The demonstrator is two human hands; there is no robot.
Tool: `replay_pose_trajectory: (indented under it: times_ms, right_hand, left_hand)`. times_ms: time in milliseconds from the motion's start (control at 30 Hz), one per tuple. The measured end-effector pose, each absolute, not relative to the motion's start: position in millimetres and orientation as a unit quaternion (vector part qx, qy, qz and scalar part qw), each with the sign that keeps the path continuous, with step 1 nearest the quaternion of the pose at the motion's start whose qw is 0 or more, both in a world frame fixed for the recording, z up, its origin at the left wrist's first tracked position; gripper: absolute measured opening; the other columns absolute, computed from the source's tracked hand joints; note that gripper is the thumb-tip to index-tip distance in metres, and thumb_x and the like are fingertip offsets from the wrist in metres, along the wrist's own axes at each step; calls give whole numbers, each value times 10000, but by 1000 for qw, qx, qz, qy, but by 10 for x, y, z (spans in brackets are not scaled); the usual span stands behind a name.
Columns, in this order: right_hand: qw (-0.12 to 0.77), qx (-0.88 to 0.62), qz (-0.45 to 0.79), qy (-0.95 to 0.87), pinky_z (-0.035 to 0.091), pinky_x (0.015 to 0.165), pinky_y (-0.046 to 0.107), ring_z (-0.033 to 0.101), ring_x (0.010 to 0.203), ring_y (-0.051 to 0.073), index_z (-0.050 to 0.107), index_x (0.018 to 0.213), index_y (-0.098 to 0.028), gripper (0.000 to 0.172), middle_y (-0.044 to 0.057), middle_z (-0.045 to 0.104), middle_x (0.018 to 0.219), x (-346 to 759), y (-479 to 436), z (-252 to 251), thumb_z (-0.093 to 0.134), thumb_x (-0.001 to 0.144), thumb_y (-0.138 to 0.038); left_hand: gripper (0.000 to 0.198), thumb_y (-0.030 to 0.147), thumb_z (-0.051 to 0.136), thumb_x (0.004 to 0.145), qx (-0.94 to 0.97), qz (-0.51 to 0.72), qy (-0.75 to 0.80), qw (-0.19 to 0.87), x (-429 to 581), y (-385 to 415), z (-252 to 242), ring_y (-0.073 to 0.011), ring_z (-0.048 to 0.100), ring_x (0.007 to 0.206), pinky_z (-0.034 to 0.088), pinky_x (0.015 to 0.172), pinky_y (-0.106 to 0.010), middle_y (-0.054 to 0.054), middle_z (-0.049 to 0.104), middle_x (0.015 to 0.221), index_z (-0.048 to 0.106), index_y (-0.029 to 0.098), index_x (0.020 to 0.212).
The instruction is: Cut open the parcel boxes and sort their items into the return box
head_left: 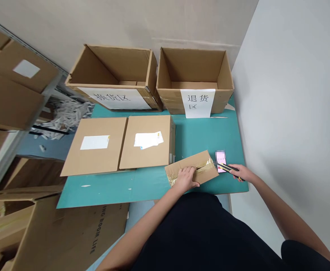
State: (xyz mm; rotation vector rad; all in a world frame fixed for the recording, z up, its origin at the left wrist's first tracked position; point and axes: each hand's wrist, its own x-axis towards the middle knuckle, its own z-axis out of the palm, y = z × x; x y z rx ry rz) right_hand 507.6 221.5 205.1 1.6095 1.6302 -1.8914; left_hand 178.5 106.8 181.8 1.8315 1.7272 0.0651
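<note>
Pressing down on the small taped box (203, 162), the left hand (186, 178) lies flat on its near end, fingers laid close together on the cardboard and gripping nothing. The box sits at a slant on the teal table top (150, 184), and a band of shiny tape (207, 166) runs across the lid just past those fingertips.

Over on the other side, the right hand (242, 173) has its fingers curled around the handle of a yellow-and-black utility knife (226, 166). The knife's tip points away from the fingers toward the box's far corner, close to the tape; whether it touches is too fine to tell. A pink card (221, 170) lies under the knife, just ahead of the right fingertips.

Beyond the left fingers lie two closed cartons (146, 156), side by side and labelled. Well past them stand two open boxes (193, 67), each with a paper sign on the front.
</note>
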Motion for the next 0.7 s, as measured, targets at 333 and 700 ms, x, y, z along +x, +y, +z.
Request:
replay_pose_trajectory:
  times_ms: [333,700]
  right_hand:
    - [21,560,-644,520,378,361,182,508,416,81,516,1474,-265,620,-62,587,633,5104,1986,1947,613,895,-466]
    - [2,550,-639,537,375,368,195,489,406,78,559,1434,-217,665,-58,584,630,5058,2175,1959,641,854,-533]
  left_hand:
    - [671,446,888,645,681,15,651,336,1780,1105,1878,-346,545,1206,359,978,-418,-118,637,1242,575,212,1191]
    - [659,464,879,646,679,17,654,333,1787,1118,1876,-339,544,1193,347,973,-408,-116,637,1232,574,221,1178]
